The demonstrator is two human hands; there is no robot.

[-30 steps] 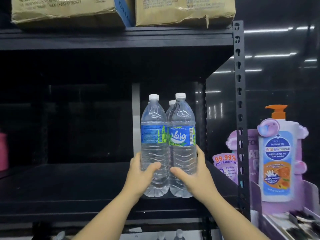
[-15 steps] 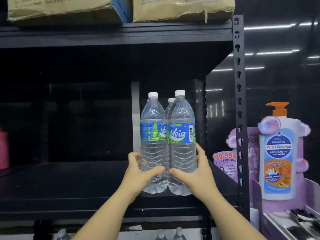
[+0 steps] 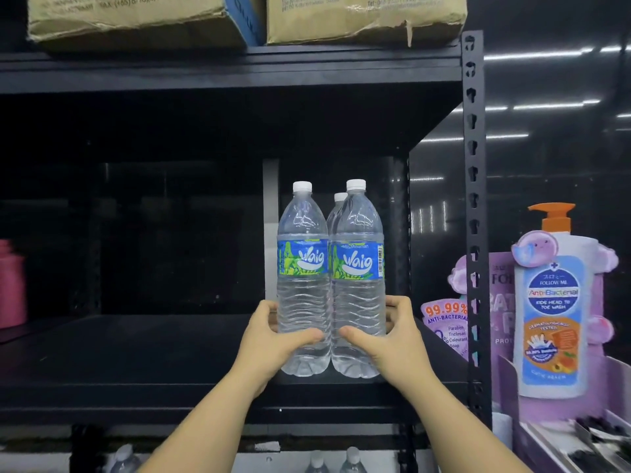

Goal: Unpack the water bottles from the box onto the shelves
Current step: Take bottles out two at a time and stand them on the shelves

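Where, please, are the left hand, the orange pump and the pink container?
left hand [image 3: 273, 339]: head view, back of the hand.
orange pump [image 3: 555, 215]: head view, pump head.
pink container [image 3: 10, 285]: head view, its side.

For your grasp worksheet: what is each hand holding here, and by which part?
The left hand grips the left water bottle and the right hand the right water bottle, each around the lower body, below the label.

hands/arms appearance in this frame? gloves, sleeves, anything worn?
Both arms are bare from the bottom edge of the frame to the fingertips. The left hand and the right hand show no gloves, sleeve cuffs, watch, bands or rings. Nails look short and unpainted.
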